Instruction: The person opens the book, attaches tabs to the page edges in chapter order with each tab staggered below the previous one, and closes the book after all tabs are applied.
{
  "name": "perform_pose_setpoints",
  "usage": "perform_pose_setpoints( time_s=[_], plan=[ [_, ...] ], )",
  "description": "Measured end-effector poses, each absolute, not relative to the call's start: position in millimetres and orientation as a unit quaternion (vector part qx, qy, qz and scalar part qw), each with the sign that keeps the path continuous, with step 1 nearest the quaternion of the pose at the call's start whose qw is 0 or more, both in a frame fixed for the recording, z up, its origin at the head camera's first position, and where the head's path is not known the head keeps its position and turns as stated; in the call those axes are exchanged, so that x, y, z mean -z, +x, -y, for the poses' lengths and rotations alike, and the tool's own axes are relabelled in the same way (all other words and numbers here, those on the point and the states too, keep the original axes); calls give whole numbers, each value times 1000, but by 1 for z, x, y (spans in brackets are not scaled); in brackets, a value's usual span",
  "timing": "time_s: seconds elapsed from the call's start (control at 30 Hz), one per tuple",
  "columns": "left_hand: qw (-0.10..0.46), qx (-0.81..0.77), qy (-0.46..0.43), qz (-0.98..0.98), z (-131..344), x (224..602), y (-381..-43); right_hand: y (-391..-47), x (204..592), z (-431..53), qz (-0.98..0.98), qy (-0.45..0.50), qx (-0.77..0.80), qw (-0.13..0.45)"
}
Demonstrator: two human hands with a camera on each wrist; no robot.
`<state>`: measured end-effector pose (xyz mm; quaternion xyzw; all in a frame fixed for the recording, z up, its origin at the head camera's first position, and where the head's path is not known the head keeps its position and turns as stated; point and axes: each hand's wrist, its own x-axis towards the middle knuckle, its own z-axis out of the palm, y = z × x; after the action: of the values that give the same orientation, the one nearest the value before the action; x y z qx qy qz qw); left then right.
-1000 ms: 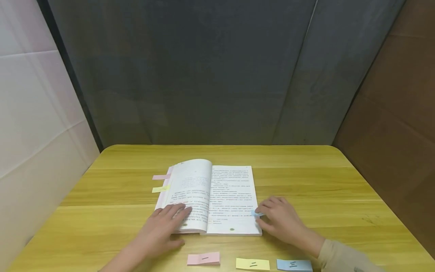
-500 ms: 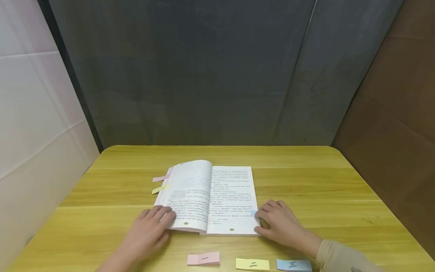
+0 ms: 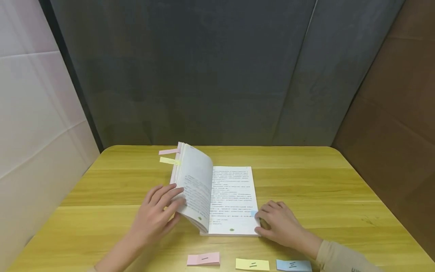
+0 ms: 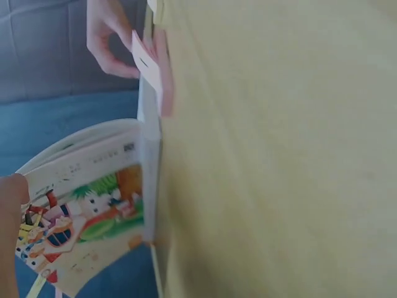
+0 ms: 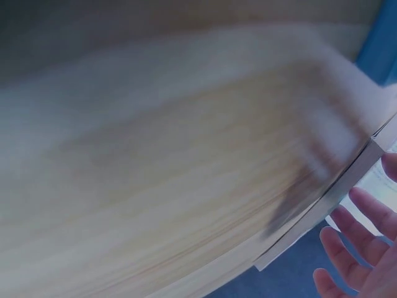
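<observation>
An open book (image 3: 234, 196) lies on the table, its left-hand block of pages tilted up. My left hand (image 3: 158, 213) holds that raised part, fingers over the printed page and thumb low near its edge. In the left wrist view the book's illustrated cover (image 4: 93, 211) faces the camera beside the left hand (image 4: 9, 230). A pink tab (image 3: 168, 152) and a yellow tab (image 3: 169, 161) stick out from the raised pages. My right hand (image 3: 280, 223) rests at the book's right edge, next to a blue tab (image 3: 253, 214). In the right wrist view its fingers (image 5: 360, 236) are loosely spread along that edge.
Along the table's near side lie a pink sticky-note pad (image 3: 204, 258), a yellow pad (image 3: 252, 264) and a blue pad (image 3: 293, 265), each with dark strokes. The wooden table (image 3: 323, 181) has a dark curtain behind it and panels at both sides.
My left hand slid to the left edge of the book, then raised the left pages with their tabs. The right hand moved slightly off the blue tab and stayed at the edge.
</observation>
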<state>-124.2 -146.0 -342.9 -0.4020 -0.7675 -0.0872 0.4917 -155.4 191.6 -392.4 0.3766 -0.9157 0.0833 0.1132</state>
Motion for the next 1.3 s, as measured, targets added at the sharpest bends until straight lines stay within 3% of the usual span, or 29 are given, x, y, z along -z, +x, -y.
perform_pose_setpoints(
  time_s=[0.37, 0.67, 1.0, 1.3],
  plan=[
    [479, 69, -447, 753, 109, 337, -138, -155, 394, -193, 917, 374, -79, 112],
    [424, 32, -501, 754, 81, 337, -146, -158, 397, -195, 916, 374, -80, 119],
    [244, -42, -532, 810, 60, 359, -146, -161, 397, -196, 911, 380, -69, 141],
    [121, -11, -401, 908, 71, 380, -155, -169, 391, -205, 908, 368, -96, 175]
  ],
)
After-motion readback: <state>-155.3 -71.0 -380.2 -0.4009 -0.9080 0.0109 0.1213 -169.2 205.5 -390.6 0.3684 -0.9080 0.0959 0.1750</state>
